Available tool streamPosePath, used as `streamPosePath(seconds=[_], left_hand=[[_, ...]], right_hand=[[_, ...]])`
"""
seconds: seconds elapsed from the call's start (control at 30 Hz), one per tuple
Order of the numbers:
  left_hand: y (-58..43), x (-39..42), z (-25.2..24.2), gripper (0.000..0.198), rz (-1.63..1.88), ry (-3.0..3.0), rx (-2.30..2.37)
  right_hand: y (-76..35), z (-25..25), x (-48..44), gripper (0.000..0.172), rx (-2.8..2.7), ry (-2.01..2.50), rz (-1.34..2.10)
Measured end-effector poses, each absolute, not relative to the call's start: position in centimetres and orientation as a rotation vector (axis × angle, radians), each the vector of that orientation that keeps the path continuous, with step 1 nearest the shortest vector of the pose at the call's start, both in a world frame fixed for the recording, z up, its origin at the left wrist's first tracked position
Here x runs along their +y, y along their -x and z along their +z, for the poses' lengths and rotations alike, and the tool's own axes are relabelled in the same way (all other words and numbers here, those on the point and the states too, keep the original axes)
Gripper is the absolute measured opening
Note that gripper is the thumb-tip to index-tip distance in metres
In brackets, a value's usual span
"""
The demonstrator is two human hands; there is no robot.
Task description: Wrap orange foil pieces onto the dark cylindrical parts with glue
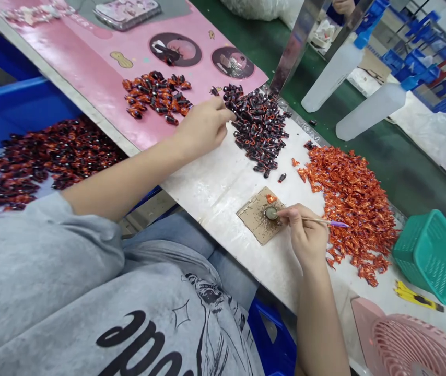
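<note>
My left hand is over the left edge of a pile of small black pieces with orange rims. Its fingers are drawn together, and whatever is between them is hidden. In a closed grip, my right hand holds a thin stick with a purple end. The stick's other end is at a small round container on a speckled square of cardboard. One orange piece lies on the cardboard. Right of my right hand spreads a large heap of orange pieces.
Joined black-and-orange pieces lie on a pink mat; more fill a blue bin at left. White bottles stand behind a metal post. A green basket, yellow cutter and pink fan are at right.
</note>
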State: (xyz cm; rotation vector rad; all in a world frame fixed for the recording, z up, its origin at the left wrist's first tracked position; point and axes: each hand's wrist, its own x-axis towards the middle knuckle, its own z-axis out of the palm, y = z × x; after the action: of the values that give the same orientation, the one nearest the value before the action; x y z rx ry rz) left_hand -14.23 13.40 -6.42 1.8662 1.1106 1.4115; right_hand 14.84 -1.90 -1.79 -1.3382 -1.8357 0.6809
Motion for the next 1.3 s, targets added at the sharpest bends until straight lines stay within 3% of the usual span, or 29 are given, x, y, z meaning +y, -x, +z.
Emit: streamPosePath(seconds=[0.1,0.3,0.43,0.53,0.7,0.97,1.3], left_hand=[[11.1,7.8,-5.3,0.021,1.35,-1.657,1.118],[6.2,0.4,-4.1,0.015,1.117,-0.89,0.826],[5.1,-1.1,-5.1,0.03,1.082,-0.652,0.61],[4.8,-1.4,-5.9,0.037,1.098,-0.61,0.522],[4.7,-1.3,-6.5,0.025,1.097,-0.602,0.49],[4.7,-1.3,-6.6,0.031,1.129,-0.702,0.544],[4.3,-1.6,-6.0,0.037,1.127,-0.642,0.652]], right_hand=[[-14.5,-2.3,-1.7,0.053,-1.903,1.373,0.674],[-14.5,-2.6,-1.5,0.054,-1.89,1.435,0.697],[-14.6,-2.5,-1.5,0.054,-1.889,1.413,0.624],[-14.5,-2.5,-1.5,0.053,-1.891,1.416,0.575],[-14.4,-2.5,-1.5,0.055,-1.849,1.475,0.545],[-14.3,-2.7,-1.6,0.056,-1.721,1.589,0.665],[-13.4,-1.8,-2.6,0.035,-1.49,1.348,0.627]])
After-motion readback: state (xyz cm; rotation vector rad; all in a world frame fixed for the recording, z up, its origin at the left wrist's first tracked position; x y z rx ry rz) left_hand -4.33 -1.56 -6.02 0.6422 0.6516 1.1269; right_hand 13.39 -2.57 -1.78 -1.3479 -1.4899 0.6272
